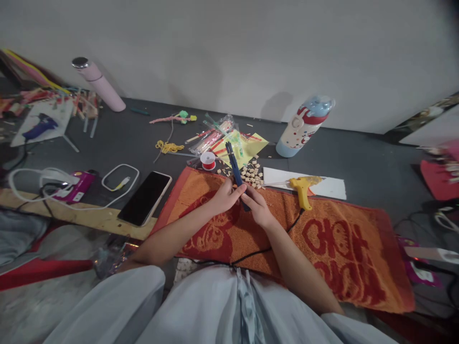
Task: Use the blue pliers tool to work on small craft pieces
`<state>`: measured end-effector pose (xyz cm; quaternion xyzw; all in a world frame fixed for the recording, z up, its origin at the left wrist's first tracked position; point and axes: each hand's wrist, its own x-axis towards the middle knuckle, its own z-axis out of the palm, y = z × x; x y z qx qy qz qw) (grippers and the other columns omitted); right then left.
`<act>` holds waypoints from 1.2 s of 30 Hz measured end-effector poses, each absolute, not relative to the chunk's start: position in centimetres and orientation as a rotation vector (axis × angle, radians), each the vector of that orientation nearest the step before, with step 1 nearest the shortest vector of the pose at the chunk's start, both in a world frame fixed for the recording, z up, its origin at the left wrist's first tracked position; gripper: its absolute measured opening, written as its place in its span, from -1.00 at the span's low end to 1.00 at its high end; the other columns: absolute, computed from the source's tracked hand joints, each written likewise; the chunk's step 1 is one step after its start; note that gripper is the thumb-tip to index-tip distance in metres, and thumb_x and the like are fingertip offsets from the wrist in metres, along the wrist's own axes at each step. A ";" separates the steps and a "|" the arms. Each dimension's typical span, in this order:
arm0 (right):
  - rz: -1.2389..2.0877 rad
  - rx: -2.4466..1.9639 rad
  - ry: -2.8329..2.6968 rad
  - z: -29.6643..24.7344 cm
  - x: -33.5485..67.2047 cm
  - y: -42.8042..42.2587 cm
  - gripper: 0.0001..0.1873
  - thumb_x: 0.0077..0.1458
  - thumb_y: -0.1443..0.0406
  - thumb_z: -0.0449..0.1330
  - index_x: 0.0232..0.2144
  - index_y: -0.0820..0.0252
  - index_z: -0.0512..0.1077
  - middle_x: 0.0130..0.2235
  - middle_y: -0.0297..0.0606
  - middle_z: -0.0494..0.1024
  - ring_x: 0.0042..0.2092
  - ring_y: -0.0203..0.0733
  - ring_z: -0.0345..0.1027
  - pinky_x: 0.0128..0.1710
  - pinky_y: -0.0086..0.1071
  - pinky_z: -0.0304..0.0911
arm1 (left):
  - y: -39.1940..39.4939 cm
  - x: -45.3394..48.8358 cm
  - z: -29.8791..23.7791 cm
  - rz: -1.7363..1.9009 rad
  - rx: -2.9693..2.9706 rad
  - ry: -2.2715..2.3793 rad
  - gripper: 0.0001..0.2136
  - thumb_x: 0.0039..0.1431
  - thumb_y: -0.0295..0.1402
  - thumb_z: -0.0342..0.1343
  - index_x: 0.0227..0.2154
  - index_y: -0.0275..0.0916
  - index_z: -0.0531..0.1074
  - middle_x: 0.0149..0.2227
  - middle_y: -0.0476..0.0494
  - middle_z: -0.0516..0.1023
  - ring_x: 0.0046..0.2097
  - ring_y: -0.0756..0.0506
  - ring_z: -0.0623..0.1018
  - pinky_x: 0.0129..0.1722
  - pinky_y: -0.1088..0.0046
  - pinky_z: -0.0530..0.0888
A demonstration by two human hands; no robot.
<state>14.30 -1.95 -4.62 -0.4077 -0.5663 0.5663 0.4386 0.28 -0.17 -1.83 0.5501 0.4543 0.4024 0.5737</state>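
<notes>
Over the orange towel [283, 229], my left hand [226, 195] and my right hand [257, 205] are both closed around a long, slim dark blue object [234, 165]. It is tilted upward, and its far end looks split; its kind is not clear. My thumbs lie against it, while my fingers hide part of its lower half. Just beyond my hands lies a scatter of small wooden pieces [253, 173]. A spool of red thread [208, 161] stands to the left of them. On the right, a yellow glue gun [303, 188] rests partly on a white board [332, 186].
At the back are yellow paper [256, 144], plastic-wrapped sticks [220, 131] and yellow yarn [168, 147]. A cartoon bottle [300, 126] and a pink flask [103, 88] stand near the wall. To the left lie a phone [145, 198], a white cable [103, 184] and a blue glue gun [41, 126].
</notes>
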 end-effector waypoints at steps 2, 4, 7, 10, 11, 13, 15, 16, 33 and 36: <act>1.415 -1.012 -1.399 -4.5 14.3 -1.9 -0.41 0.05 -0.09 0.15 0.02 0.10 0.41 0.00 -0.21 0.51 0.05 -0.01 0.32 0.13 -0.11 0.15 | -0.2 0.3 -1.8 0.941 1.281 1.068 -0.56 0.05 0.05 0.12 -0.27 -0.25 0.23 -0.48 0.02 0.34 -0.54 0.04 0.36 -0.56 0.47 0.31; 1.414 -1.018 -1.397 -4.5 14.2 -1.9 -0.40 0.04 -0.10 0.14 0.02 0.11 0.41 -0.02 -0.21 0.52 0.04 -0.01 0.33 0.12 -0.11 0.16 | -0.2 0.2 -1.8 0.940 1.275 1.082 -0.56 0.05 0.04 0.13 -0.27 -0.25 0.23 -0.50 0.03 0.34 -0.55 0.04 0.37 -0.57 0.47 0.32; 1.398 -1.030 -1.413 -4.7 14.1 -1.9 -0.40 0.06 -0.09 0.13 0.03 0.13 0.39 -0.05 -0.20 0.52 0.04 -0.01 0.32 0.11 -0.10 0.16 | -0.1 0.2 -1.8 0.937 1.242 1.077 -0.57 0.03 0.01 0.16 -0.27 -0.26 0.24 -0.50 0.04 0.35 -0.55 0.04 0.38 -0.58 0.48 0.32; 1.406 -1.043 -1.421 -4.7 14.0 -1.9 -0.38 0.07 -0.10 0.10 0.05 0.14 0.38 -0.09 -0.20 0.53 -0.03 -0.02 0.35 0.05 -0.11 0.22 | 0.1 0.3 -1.8 0.942 1.140 1.021 -0.56 -0.04 -0.02 0.23 -0.29 -0.26 0.26 -0.46 0.04 0.37 -0.56 0.07 0.38 -0.60 0.51 0.34; 1.416 -1.046 -1.415 -4.6 14.0 -1.9 -0.37 0.06 -0.11 0.10 0.05 0.13 0.38 -0.10 -0.20 0.53 -0.04 -0.02 0.35 0.03 -0.12 0.23 | 0.2 0.3 -1.8 0.943 1.100 1.000 -0.56 -0.06 -0.04 0.25 -0.29 -0.25 0.27 -0.45 0.05 0.37 -0.57 0.08 0.38 -0.60 0.52 0.34; 1.433 -1.043 -1.394 -4.4 14.0 -1.9 -0.36 0.03 -0.14 0.11 0.03 0.10 0.38 -0.08 -0.20 0.52 -0.01 -0.01 0.33 0.03 -0.14 0.23 | 0.4 0.1 -1.6 0.930 1.029 0.959 -0.55 -0.07 -0.04 0.27 -0.28 -0.26 0.29 -0.46 0.05 0.38 -0.57 0.08 0.38 -0.60 0.52 0.35; 1.448 -1.034 -1.366 -3.9 14.1 -2.0 -0.37 0.00 -0.15 0.14 0.00 0.08 0.40 -0.07 -0.20 0.51 0.01 -0.01 0.31 0.02 -0.16 0.22 | 0.9 -0.4 -1.4 0.950 0.974 0.935 -0.53 -0.08 -0.02 0.27 -0.25 -0.26 0.32 -0.44 0.02 0.43 -0.53 0.05 0.43 -0.56 0.51 0.39; 1.467 -1.028 -1.354 -3.7 14.2 -2.1 -0.40 0.00 -0.14 0.15 -0.03 0.08 0.40 -0.11 -0.21 0.51 -0.03 -0.03 0.32 -0.02 -0.18 0.23 | 1.2 -0.7 -1.2 0.992 0.947 0.931 -0.51 -0.09 0.00 0.26 -0.22 -0.26 0.33 -0.41 -0.01 0.46 -0.48 0.02 0.48 -0.52 0.50 0.42; 1.626 -0.871 -1.536 -3.0 14.2 -2.4 -0.57 0.11 -0.08 0.09 -0.23 0.14 0.34 -0.39 -0.33 0.34 -0.37 -0.23 0.20 -0.36 -0.34 0.14 | 3.8 -4.1 -0.1 1.366 0.800 0.952 -0.65 -0.03 -0.10 0.26 -0.34 -0.28 0.41 -0.37 -0.12 0.61 -0.26 -0.08 0.62 -0.26 0.45 0.53; 1.602 -0.916 -1.547 -3.2 14.3 -2.4 -0.50 0.09 -0.10 0.10 -0.14 0.15 0.35 -0.36 -0.30 0.39 -0.35 -0.22 0.25 -0.34 -0.32 0.20 | 3.8 -4.2 -0.3 1.366 0.780 0.942 -0.65 -0.04 -0.11 0.27 -0.34 -0.28 0.39 -0.36 -0.12 0.61 -0.28 -0.07 0.62 -0.25 0.45 0.53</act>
